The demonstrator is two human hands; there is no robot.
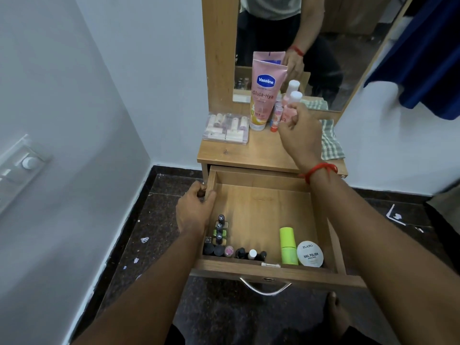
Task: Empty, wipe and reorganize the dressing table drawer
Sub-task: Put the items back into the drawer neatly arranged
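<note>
Left hand (194, 210) grips the drawer (263, 202) by its left wall, nearest the small bottles (234, 253) in its front-left corner. Right hand (298, 131), fingers curled, hovers beyond the drawer's back at a pink bottle (293, 100); I cannot tell whether it grips it

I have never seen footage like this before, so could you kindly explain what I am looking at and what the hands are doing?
There is no machine here: a person wears a camera on the head, so this single picture looks down at their own two hands. The left hand grips the side wall of the open drawer, which holds small nail polish bottles, a green container and a white round tub. The right hand holds a pink bottle at the back of the tabletop, beside a Vaseline tube, a clear box of lipsticks and a checked cloth. The mirror reflects the person.
</note>
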